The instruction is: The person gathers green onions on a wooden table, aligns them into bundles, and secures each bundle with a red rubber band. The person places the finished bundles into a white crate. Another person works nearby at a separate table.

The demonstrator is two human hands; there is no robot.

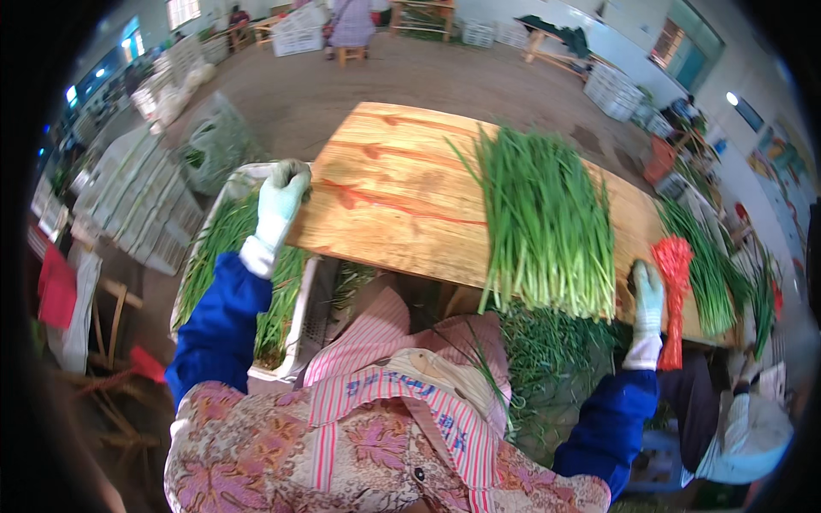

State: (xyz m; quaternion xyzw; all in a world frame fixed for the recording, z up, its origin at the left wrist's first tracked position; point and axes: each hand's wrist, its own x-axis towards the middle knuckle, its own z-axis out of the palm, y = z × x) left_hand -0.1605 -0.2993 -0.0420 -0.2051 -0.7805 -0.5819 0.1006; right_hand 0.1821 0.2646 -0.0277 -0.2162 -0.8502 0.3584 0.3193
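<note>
A pale wooden board [404, 179] stretches before me, with a wide bundle of green garlic chives [548, 224] lying across it, pale stem ends towards me. My left hand [282, 189], in a pale green and grey work glove, is at the board's left edge with its fingers curled. What is under those fingers is hidden. My right hand [646, 292], in a like glove, rests at the near edge, right of the chives. Right beside it hangs a bunch of red plastic ties [673, 282] over the edge. A thin red strip [410, 213] lies across the bare wood.
A white plastic crate [298, 320] of loose greens stands left of my legs. Cut leaves [558, 353] lie below the board. More chives [699, 276] lie at its right end, near another person [744, 436]. Stacked white crates [138, 199] stand on the left.
</note>
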